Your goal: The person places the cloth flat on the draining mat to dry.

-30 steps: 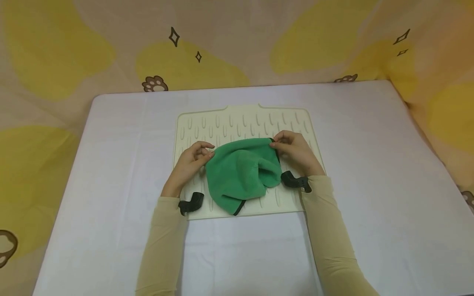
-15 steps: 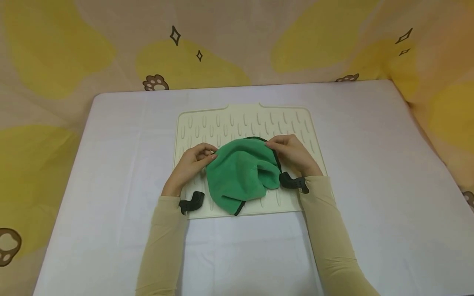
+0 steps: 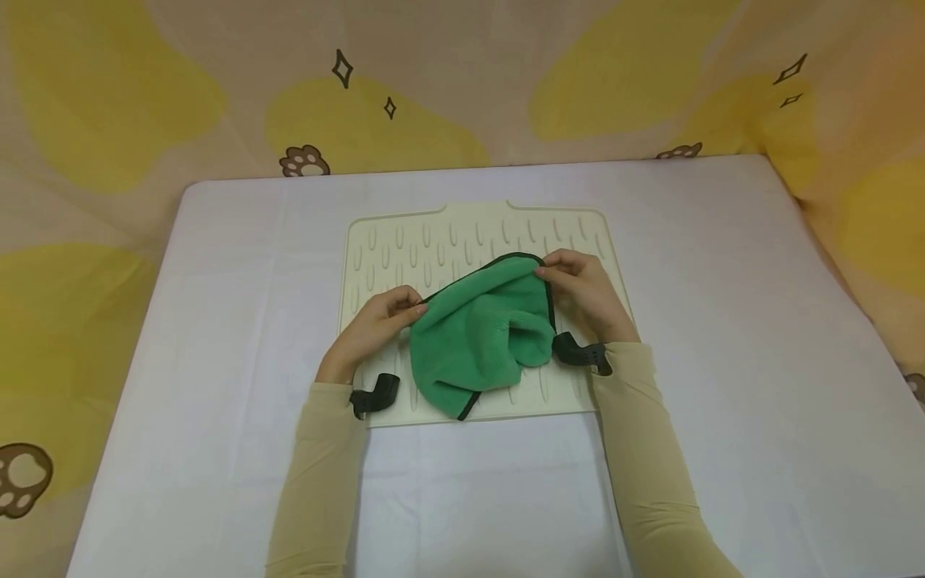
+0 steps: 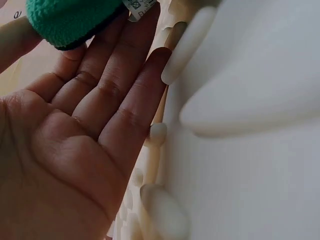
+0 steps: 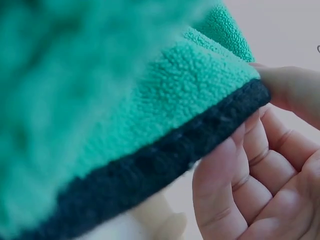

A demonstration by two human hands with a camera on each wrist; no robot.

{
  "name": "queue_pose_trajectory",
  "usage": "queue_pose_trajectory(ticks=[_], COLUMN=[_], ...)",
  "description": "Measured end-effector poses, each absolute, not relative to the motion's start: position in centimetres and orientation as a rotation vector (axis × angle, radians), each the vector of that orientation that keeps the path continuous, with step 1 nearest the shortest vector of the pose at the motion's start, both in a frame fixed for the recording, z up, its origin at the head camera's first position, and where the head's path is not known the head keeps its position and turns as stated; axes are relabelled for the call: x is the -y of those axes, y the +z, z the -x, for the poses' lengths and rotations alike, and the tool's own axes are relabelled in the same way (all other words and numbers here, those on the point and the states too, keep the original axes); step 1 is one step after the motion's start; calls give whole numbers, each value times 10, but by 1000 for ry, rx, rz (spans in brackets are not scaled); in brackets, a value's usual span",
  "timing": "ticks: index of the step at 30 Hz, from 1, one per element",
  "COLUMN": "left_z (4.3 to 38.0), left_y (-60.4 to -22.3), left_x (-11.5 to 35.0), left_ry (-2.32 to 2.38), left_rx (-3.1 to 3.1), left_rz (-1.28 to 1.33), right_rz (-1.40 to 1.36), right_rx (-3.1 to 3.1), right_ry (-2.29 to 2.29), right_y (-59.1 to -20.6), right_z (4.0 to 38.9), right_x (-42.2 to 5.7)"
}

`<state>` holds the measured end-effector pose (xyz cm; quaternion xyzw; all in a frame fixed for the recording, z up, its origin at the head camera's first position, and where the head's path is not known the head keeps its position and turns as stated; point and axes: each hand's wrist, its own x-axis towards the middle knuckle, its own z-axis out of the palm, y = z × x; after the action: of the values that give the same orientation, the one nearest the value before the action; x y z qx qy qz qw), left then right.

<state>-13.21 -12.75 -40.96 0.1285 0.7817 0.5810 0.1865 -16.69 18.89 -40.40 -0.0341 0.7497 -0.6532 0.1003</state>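
A green towel (image 3: 477, 337) with dark edging lies bunched over a cream ridged mat (image 3: 405, 241), its far edge lifted between both hands. My left hand (image 3: 379, 321) pinches the towel's far left part between thumb and fingers. In the left wrist view a white printed label (image 4: 140, 7) shows by the fingertips, and the other fingers of the left hand (image 4: 95, 115) extend close over the mat. At the upper right corner my right hand (image 3: 581, 293) pinches the towel. The right wrist view shows the dark edging (image 5: 165, 150) running up to the right thumb (image 5: 292, 90).
The mat lies on a table with a white cloth (image 3: 723, 321). Behind and beside the table hangs a yellow and beige patterned curtain (image 3: 462, 80). Black wrist cameras (image 3: 376, 393) sit on both wrists, the right one close to the towel.
The right hand first came slightly inward and nearer, then went outward and away with the corner. The towel's far edge now slants up to the right with its dark edging exposed. The left hand shifted slightly right.
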Motion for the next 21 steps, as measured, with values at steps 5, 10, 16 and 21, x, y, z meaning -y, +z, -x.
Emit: queue_pose_trajectory(ticks=[5, 10, 16, 21], left_z=[132, 131, 131, 131], left_y=[-409, -408, -408, -403], left_x=[129, 128, 128, 126], left_ry=[1658, 1655, 1711, 1745], left_rx=[-2154, -2164, -2267, -2291], left_rz=[-347, -336, -290, -271], right_rz=[106, 111, 121, 100], right_rx=[-2181, -2183, -2180, -2194], right_ry=[-1970, -1983, -1972, -1966], right_y=[-405, -407, -406, -407], right_z=[168, 170, 171, 170], right_x=[-191, -195, -196, -199])
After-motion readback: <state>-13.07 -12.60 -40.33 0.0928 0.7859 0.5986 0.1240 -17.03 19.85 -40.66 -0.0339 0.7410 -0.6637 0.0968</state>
